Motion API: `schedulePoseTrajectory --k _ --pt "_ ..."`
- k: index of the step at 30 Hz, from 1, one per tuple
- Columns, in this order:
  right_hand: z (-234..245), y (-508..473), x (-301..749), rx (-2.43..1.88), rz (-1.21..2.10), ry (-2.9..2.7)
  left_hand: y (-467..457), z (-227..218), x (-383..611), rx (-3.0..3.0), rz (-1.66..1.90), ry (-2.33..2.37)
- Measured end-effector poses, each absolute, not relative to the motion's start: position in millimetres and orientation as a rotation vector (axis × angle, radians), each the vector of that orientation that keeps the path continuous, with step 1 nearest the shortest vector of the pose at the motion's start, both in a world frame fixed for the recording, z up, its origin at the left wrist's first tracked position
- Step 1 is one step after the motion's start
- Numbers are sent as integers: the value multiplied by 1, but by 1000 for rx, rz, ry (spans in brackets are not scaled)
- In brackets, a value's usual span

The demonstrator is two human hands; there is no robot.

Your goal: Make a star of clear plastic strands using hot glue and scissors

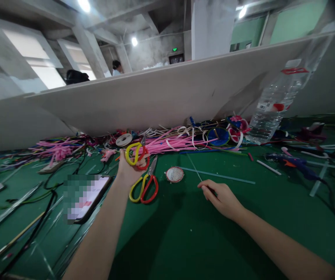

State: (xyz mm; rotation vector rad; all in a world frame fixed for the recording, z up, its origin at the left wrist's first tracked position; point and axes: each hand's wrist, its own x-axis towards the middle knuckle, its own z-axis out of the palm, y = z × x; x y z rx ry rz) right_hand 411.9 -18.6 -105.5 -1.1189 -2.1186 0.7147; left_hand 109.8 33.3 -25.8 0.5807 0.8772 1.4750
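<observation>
My left hand (pixel 129 171) reaches toward the back of the green table and is closed on a pair of scissors (pixel 131 154) with one yellow and one red handle. The fingers are partly hidden behind the handles. A second pair of scissors (pixel 142 190), in the same colours, lies just in front of that hand. My right hand (pixel 221 198) pinches the lower end of a thin, pale, see-through stick (pixel 195 168), which slants up and to the left. Between my hands sits a small round dish of white material (pixel 175 174) with a reddish rim.
A phone (pixel 87 198) lies left of my left forearm. Pink pipe cleaners (pixel 170 144) and mixed scraps line the low partition (pixel 156 93). A large plastic bottle (pixel 275 105) stands back right, near a blue glue gun (pixel 297 165) with its cord. A clear strip (pixel 222 176) lies behind my right hand.
</observation>
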Motion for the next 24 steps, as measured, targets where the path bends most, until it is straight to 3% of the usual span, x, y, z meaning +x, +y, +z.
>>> schedulePoseTrajectory --k 6,15,21,24 --pt "-108 -19 412 -1139 732 -2130 17 -28 111 719 1450 750" --pt "-108 -18 411 -1110 658 -2140 -3 -18 83 299 2230 936" --pt "-107 -19 412 -1094 625 -2155 -21 -6 46 105 2504 813" --pt "-107 -19 412 -1082 598 -2163 -28 -13 16 246 2598 1063"
